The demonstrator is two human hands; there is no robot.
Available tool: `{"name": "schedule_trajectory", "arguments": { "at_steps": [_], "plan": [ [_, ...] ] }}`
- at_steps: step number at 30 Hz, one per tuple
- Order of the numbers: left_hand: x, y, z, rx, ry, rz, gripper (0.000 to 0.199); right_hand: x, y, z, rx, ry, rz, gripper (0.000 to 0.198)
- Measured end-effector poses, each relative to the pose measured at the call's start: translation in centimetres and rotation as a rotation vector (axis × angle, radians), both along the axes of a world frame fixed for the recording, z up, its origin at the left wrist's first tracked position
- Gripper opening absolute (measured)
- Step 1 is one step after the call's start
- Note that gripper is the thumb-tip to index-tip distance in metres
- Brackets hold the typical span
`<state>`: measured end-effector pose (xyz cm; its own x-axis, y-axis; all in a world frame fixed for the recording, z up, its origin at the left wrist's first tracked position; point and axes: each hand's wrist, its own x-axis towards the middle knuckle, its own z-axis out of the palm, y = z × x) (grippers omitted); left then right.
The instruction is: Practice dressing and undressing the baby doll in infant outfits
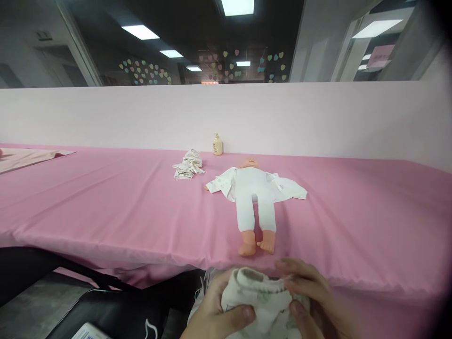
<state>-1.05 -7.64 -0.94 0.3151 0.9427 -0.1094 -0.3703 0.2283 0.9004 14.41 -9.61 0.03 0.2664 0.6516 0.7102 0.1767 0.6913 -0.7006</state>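
In my lap at the bottom of the head view I hold a small white baby garment with a pale green print and a gathered edge. On its left side my left hand grips it, thumb in front. My right hand pinches its right side near the gathered edge, with some fingers raised. Beyond my hands a baby doll lies on its back, feet towards me. White clothing covers its body and legs, and a white jacket is spread open beneath it with one arm in a sleeve.
A stack of folded whitish cloths and a cream pump bottle are left of the doll, on a pink-covered table. A peach cloth lies far left. A black chair stands at lower left. A white wall with windows rises behind.
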Motion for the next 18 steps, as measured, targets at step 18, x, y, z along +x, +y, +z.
{"name": "schedule_trajectory", "arguments": {
  "at_steps": [18],
  "plan": [
    [0.6, 0.0, 0.6, 0.352, 0.315, 0.535, 0.056, 0.8, -0.4, 1.4, -0.157, -0.116, -0.107, 0.004]
  ]
}}
